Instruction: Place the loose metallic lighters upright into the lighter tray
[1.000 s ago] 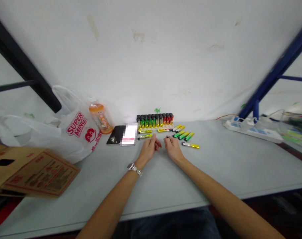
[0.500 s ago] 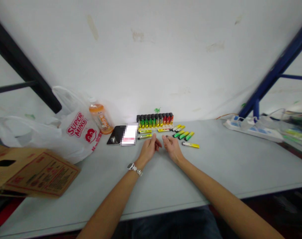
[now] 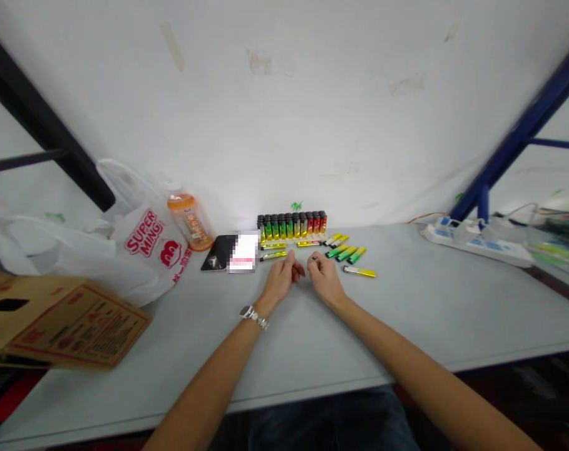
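Note:
Upright lighters (image 3: 290,227) with black tops stand in packed rows by the wall, going from yellow-green to red. Just in front of them, my left hand (image 3: 282,275) is loosely curled, its fingers a little apart, with nothing visible in it. My right hand (image 3: 325,279) is closed, and a small dark end like a lighter's top (image 3: 315,257) pokes out by the thumb; the rest is hidden in the fist. Right of it lie green-yellow lighters (image 3: 345,253) and a white-yellow lighter (image 3: 359,271). Several yellow lighters (image 3: 273,255) lie flat before the rows.
On the left are a cardboard box (image 3: 77,326), a white plastic bag (image 3: 124,263), an orange drink bottle (image 3: 190,222) and a black flat object (image 3: 218,252) under a blurred white patch. A white power strip (image 3: 476,243) lies at the right. The grey table (image 3: 303,363) ends at my lap.
My right hand has turned slightly and its fingers have closed more, with the dark end now showing near the thumb. My left hand has hardly moved.

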`<state>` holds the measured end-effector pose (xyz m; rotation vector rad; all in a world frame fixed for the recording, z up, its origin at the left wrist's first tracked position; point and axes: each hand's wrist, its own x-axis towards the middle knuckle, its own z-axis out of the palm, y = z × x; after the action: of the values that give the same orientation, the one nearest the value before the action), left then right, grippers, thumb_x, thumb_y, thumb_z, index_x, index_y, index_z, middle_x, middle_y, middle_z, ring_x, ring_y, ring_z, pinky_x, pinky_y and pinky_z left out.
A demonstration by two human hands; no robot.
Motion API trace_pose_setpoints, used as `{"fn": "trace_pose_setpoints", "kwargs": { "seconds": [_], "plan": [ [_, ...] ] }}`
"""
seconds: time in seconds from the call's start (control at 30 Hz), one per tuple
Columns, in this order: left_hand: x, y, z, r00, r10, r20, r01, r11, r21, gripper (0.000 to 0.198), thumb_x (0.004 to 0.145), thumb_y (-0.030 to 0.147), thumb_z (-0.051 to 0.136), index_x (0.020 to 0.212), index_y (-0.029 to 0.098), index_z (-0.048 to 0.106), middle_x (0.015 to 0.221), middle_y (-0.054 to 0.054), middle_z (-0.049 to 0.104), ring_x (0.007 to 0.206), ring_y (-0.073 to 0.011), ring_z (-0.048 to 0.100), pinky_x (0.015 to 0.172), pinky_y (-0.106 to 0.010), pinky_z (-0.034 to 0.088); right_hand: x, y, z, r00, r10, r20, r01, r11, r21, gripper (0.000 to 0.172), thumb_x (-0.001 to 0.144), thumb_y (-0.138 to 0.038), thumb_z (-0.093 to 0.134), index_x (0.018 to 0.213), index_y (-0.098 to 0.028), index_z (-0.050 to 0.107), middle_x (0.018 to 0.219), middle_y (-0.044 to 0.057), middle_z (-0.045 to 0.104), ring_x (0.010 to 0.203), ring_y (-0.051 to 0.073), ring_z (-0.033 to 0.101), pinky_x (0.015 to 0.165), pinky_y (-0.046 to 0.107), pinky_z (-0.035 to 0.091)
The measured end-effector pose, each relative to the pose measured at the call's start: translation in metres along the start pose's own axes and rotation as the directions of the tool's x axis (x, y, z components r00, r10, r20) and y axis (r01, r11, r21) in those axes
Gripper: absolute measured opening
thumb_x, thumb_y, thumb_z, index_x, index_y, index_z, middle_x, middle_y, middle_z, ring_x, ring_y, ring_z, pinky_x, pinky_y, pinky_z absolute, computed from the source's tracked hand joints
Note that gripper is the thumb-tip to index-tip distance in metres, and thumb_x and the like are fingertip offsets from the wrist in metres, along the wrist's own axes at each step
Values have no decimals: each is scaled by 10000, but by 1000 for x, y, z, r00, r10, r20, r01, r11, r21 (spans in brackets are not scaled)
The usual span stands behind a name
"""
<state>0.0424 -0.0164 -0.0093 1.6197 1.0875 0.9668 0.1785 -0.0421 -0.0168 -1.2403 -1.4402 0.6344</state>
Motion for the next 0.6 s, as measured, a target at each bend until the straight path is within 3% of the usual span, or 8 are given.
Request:
{"fn": "trace_pose_setpoints", "kwargs": {
  "seconds": [0.17,0.33,0.53,0.6],
  "plan": [
    [-1,2,0,1000,-1,-9,2,1000,19,804,900,741,179,643,146,654,499,-23,523,457,-118,437,486,-270,321,0,1,0,1000,9,-15,-9,1000,5,223,869,-313,423,665,-226,435,551,-54,404,553,134,409,554,269,298],
    [0,1,0,1000,7,-10,-6,1000,17,794,895,748,190,635,150,643,495,-22,520,466,-122,449,493,-271,333,2,7,4,999,45,-4,-44,998,33,311,920,-459,462,713,-229,435,547,-60,437,524,127,424,525,260,314],
    [1,-1,1,1000,3,-15,-3,1000,-15,752,890,753,219,631,161,604,486,-12,514,446,-118,437,480,-268,323,1,7,3,991,54,123,-80,974,212,336,941,-558,435,1099,-262,434,575,-86,494,428,129,457,434,242,346],
    [1,-2,0,1000,2,-17,-2,1000,-22,741,892,748,226,640,161,601,489,-12,516,444,-116,436,475,-263,319,3,4,-1,990,40,138,-72,971,229,338,938,-553,446,1105,-260,437,637,-61,549,476,141,521,460,252,403]
  ]
}}
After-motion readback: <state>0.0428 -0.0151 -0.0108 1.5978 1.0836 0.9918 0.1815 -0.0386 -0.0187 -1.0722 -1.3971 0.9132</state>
